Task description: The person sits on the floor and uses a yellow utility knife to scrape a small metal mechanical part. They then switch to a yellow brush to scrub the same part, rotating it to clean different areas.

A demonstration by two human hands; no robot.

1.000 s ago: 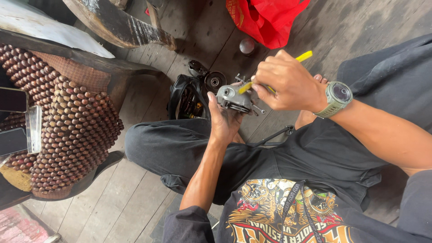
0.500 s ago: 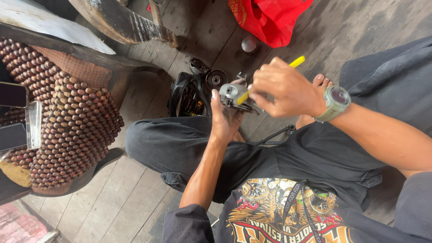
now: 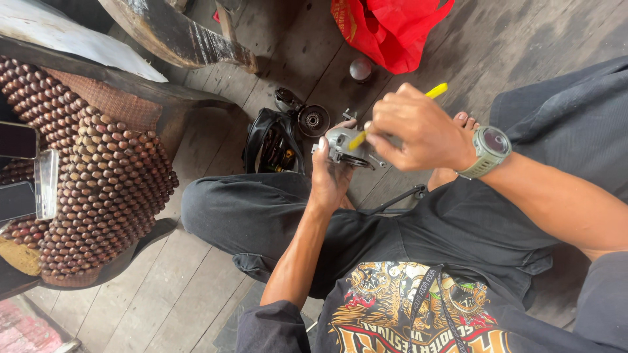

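The small grey metal part (image 3: 345, 147) sits in my left hand (image 3: 329, 178), held up over my crossed legs above the wooden floor (image 3: 196, 281), with my fingers curled around its underside and my thumb against its near edge. My right hand (image 3: 418, 127) pinches a yellow-handled screwdriver (image 3: 437, 90), fingers pressed tight around the shaft, its tip lying against the top of the part; the exact spot it meets is hidden by my knuckles.

To do this well, I judge I should keep the left grip firm and low so the part cannot twist, and keep the screwdriver in line with whatever it seats in, pushing down as I turn so the tip does not slip out and gouge the metal or my palm. Bracing the left wrist against my knee would steady it.

Just beyond the part, on the floor, lies an open black tool pouch (image 3: 268, 144) with a round bearing-like piece (image 3: 313, 120) beside it. Farther off are a red bag (image 3: 392, 29) and a small metal ball (image 3: 360, 69). To my left stands a chair with a wooden bead cover (image 3: 98, 189).
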